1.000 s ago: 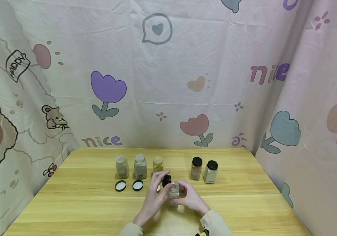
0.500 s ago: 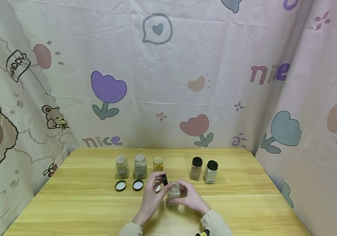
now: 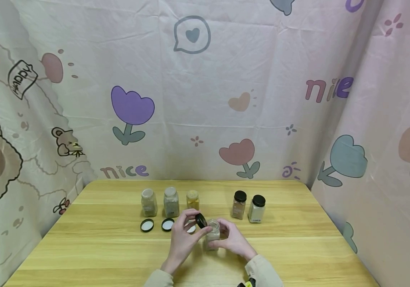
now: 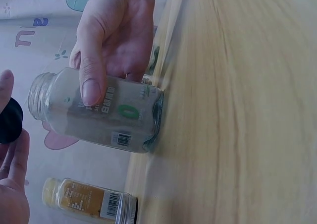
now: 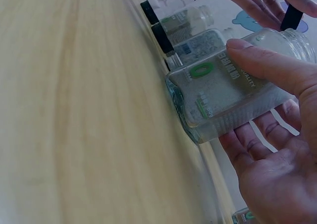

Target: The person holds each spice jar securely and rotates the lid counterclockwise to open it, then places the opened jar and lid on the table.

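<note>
My left hand (image 3: 183, 241) pinches a black screw lid (image 3: 201, 220) between thumb and fingers, tilted just left of a jar's mouth and apart from it. My right hand (image 3: 236, 241) grips that clear glass jar (image 3: 212, 236) round its body, upright, thumb in front. Its threaded neck (image 4: 40, 96) is uncovered in the left wrist view. Pale printing and a green mark (image 5: 201, 69) show on its side in the right wrist view. Whether its base touches the table or hovers slightly above, I cannot tell.
Behind stand two pale lidless jars (image 3: 149, 204) and a yellow-filled jar (image 3: 192, 199), partly hidden by my left hand. Black-rimmed lids (image 3: 146, 225) lie before them, one partly covered. Two black-capped jars (image 3: 238, 206) stand at right on the wooden table (image 3: 298, 255). A patterned curtain hangs behind.
The black lid has shifted slightly left from the jar's mouth and turned in my left fingers, its hollow side now showing. The right hand and jar have barely moved.
</note>
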`<state>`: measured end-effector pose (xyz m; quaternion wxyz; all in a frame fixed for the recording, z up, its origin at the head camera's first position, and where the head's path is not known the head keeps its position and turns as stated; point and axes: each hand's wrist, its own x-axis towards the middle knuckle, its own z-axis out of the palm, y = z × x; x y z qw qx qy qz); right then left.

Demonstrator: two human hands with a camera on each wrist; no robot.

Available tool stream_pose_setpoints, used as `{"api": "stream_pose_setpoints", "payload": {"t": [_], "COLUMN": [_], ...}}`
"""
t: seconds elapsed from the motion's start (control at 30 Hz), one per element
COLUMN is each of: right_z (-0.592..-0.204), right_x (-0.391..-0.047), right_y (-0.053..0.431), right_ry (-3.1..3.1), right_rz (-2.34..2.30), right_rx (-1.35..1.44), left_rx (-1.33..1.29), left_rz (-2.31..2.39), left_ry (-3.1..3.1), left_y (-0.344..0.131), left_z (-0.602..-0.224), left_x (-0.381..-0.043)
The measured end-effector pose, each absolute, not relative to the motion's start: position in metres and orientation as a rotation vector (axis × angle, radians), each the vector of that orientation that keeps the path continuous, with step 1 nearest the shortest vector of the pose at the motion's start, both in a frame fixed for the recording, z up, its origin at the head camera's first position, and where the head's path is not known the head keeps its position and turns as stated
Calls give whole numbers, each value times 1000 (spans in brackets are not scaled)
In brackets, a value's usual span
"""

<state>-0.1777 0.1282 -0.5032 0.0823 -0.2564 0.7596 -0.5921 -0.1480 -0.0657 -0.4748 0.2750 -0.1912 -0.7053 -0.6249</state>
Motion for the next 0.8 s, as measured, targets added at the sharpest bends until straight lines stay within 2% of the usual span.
{"api": "stream_pose_setpoints", "payload": {"t": [0.47, 0.8], "right_z": [-499, -493], "right_x": [-182, -197], "right_y": [132, 135], "right_ry": [2338, 2366], "right_rz": [-1725, -1737], "right_rx": [-728, -681], "left_rx": [-363, -357], "left_rz": [-1865, -1863], "left_ry": [-1970, -2071], "left_y": [-67, -68], "left_z": [-468, -469], "left_x": [-146, -152]}}
